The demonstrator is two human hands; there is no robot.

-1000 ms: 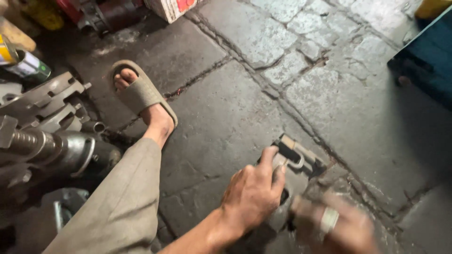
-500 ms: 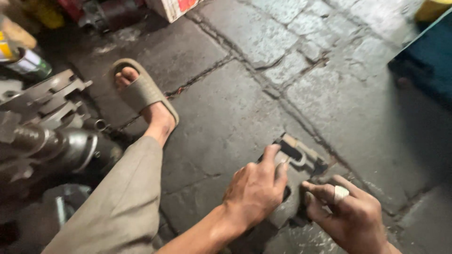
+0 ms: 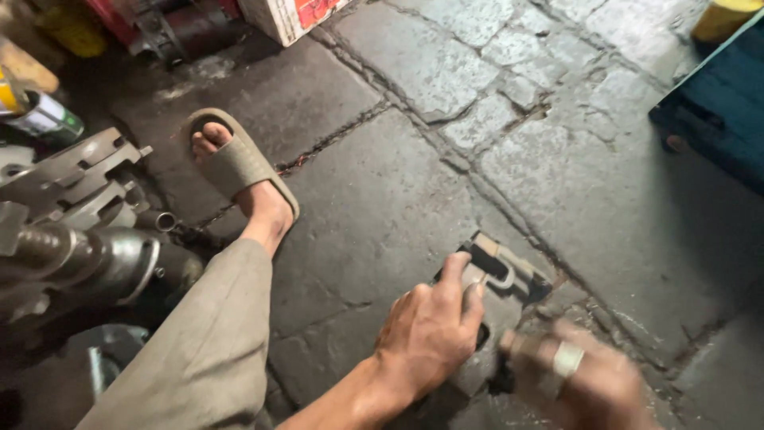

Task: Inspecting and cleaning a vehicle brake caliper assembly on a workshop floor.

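My left hand [image 3: 430, 334] presses down on a grey metal part [image 3: 497, 275] that lies on the stone floor, its fingers curled over the near end of it. A dark slot and a tan edge show on the part's far end. My right hand [image 3: 577, 382], blurred and wearing a silver ring, is just right of the part near the bottom edge. Whether it holds anything is unclear. My leg in beige trousers [image 3: 207, 350] and my foot in a tan slide sandal [image 3: 239, 163] stretch out to the left.
A large greasy metal machine assembly [image 3: 72, 231] with a shaft sits at the left. A spray can [image 3: 36, 111] lies at the far left. A red and white box [image 3: 290, 14] stands at the top, a dark blue crate [image 3: 716, 103] at the right, on a cracked stone floor [image 3: 446, 95].
My right hand has moved quickly beside the metal part and is now motion-blurred. My left hand stays pressed on the part.
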